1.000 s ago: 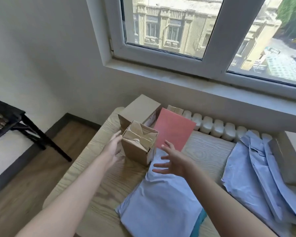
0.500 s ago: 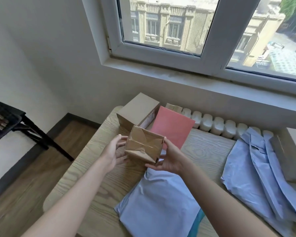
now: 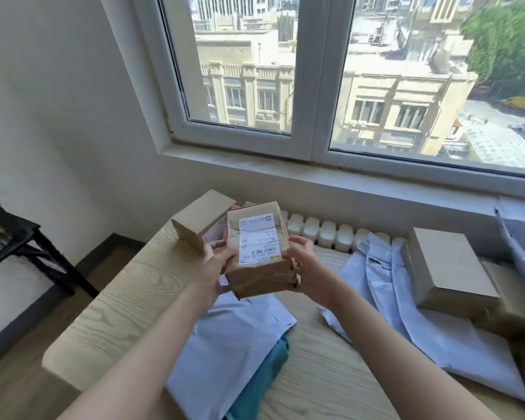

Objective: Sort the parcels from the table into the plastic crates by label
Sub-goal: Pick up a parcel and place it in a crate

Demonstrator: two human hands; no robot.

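Item: brown parcel (image 3: pixel 259 253), held above table (image 3: pixel 128 292) far-left corner; long axis ran away from person, far end raised, label faced camera. Left hand (image 3: pixel 215 268), right hand (image 3: pixel 308 268): fingers clamped on its sides. Versus earlier frame: lifted higher, turned, label exposed.

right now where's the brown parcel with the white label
The parcel is centre of the head view, held above the wooden table between the left hand and right hand, label toward the camera, just in front of a plain cardboard box.
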